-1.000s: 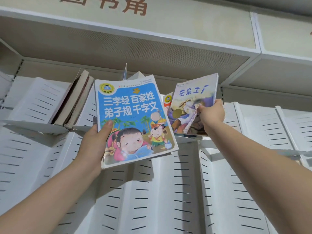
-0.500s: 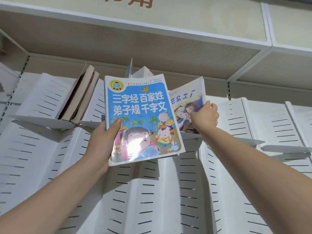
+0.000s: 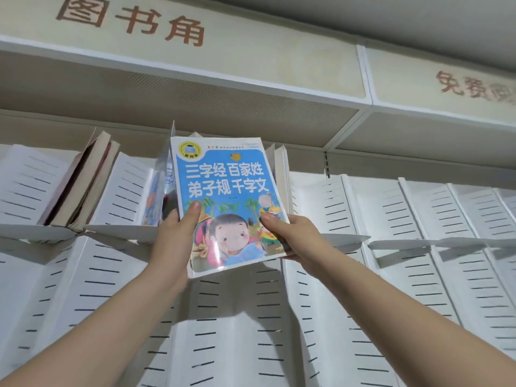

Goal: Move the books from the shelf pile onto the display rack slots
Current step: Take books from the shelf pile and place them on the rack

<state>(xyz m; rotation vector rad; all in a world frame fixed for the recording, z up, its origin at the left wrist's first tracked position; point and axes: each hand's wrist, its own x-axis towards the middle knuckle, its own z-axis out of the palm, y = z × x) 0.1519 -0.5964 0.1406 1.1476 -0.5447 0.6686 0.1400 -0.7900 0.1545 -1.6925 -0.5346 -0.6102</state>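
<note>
Head view: the left hand [image 3: 173,241] grips the lower left edge of a glossy blue paperback picture book [image 3: 223,185], thumb on the cover. The right hand [image 3: 290,236] grips its lower right edge, thumb likewise on the front. The book is held upright before the top row of a white slotted metal display rack [image 3: 391,247]. Its cover reads 三字经 百家姓 弟子规 千字文 in white above a cartoon child; the round yellow badge at top left is too small to read. Just behind it stand a thin glossy book [image 3: 159,191], edge-on at the left, and a white-edged book [image 3: 282,174] at the right. Further left, two worn tan-edged books [image 3: 83,185] lean in a slot. Above, brown characters 图书角 run along the beige header board [image 3: 251,51]. Half a second ago the right hand held a purple-covered book out to the right; now it holds the blue one instead.
</note>
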